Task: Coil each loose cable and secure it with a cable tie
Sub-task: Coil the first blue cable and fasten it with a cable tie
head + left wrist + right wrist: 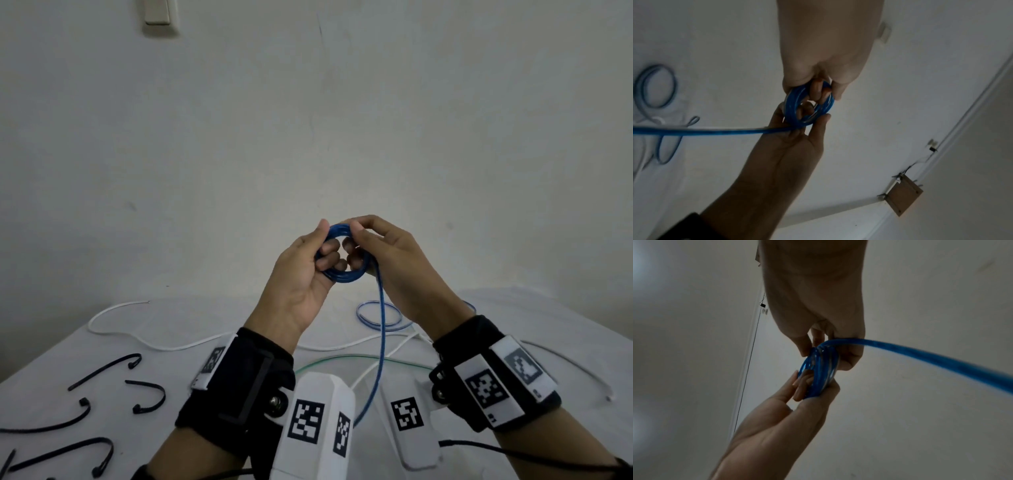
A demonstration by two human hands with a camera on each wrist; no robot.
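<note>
A blue cable is wound into a small coil [342, 277], held up above the table between both hands. My left hand [323, 245] grips the coil's left side, thumb on the outside and fingers curled through the ring. On the right side my right hand [356, 240] pinches it between thumb and fingers. The cable's loose tail [381, 342] hangs from the right hand to the table. The left wrist view shows the coil [791, 110] and the tail [715, 130] running left. In the right wrist view the coil [822, 369] sits between both hands.
Several black cable ties [102, 371] lie on the white table [51, 377] at the front left. A loose white cable [113, 334] and a thin green cable [342, 358] snake across it. More blue loops [370, 317] lie behind the hands.
</note>
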